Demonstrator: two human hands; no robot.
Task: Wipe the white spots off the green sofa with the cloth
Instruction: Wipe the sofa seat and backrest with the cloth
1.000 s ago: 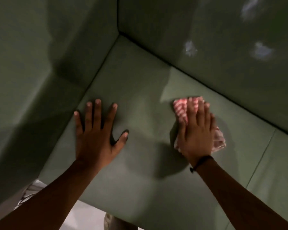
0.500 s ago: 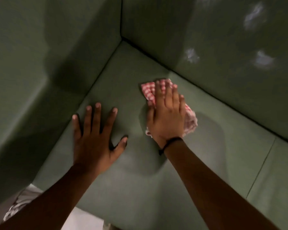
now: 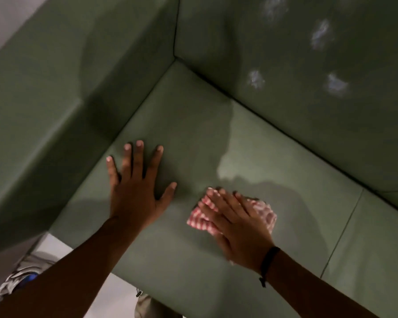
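The green sofa's seat cushion [image 3: 193, 134] fills the middle of the view, with the backrest [image 3: 308, 134] rising at the right. Several white spots [image 3: 255, 79] smear the backrest at the upper right. My right hand [image 3: 237, 226] presses flat on a red-and-white checked cloth [image 3: 199, 218] against the seat, fingers pointing up and left; the cloth shows on both sides of the hand. My left hand [image 3: 136, 189] lies flat on the seat with fingers spread, a palm's width left of the cloth, holding nothing.
The sofa's armrest [image 3: 67, 99] stands as a wall on the left. A seam [image 3: 340, 235] divides the seat from a second cushion at the right. Below the seat's front edge lies pale floor [image 3: 115, 297] with a shoe [image 3: 16, 278] at the lower left.
My right hand slid the cloth first up and left toward the corner, then back down toward the seat's front. My left hand stayed planted. The view tilted, showing more backrest spots.
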